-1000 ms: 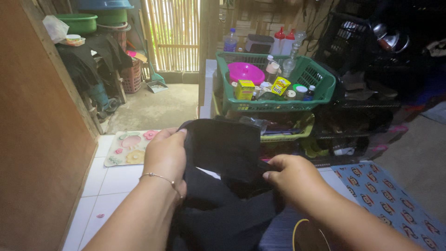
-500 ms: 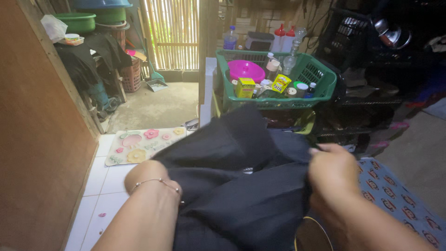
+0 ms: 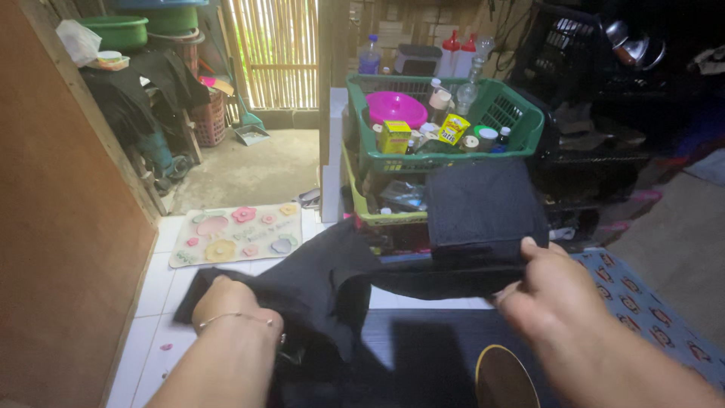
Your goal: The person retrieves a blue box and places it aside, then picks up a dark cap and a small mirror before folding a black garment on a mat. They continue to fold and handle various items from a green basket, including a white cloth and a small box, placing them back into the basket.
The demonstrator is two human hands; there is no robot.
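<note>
Head view, looking down: both hands are working a black garment [image 3: 355,279], a soft, matte cloth that is stretching in a long band across the lower middle of the frame. The left hand [image 3: 226,302], at seven o'clock, is pressing down into a bunched, creased heap of the fabric; its fingers are buried in the folds, so how far they are curled cannot be told. A thin chain bracelet [image 3: 234,319] is circling that wrist. The right hand [image 3: 544,291], at five o'clock, is closing around the cloth's edge, thumb on top, fingers curled underneath, pulling the band taut. Above that grip a squarish flap of the garment [image 3: 483,200] is standing up, showing a faintly quilted grain.

At six o'clock a round, dark brown disc with a pale rim [image 3: 502,378] is peeking in. At twelve o'clock a green plastic lattice basket [image 3: 521,125] is holding a glossy magenta bowl [image 3: 396,107], small yellow boxes and bottles. At nine o'clock a pale mat with flower shapes [image 3: 234,234] is lying on white glazed tiles [image 3: 151,340]. At four o'clock a blue patterned mat [image 3: 649,310] is covering the floor, and a flat brown board [image 3: 60,249] is filling the left edge.
</note>
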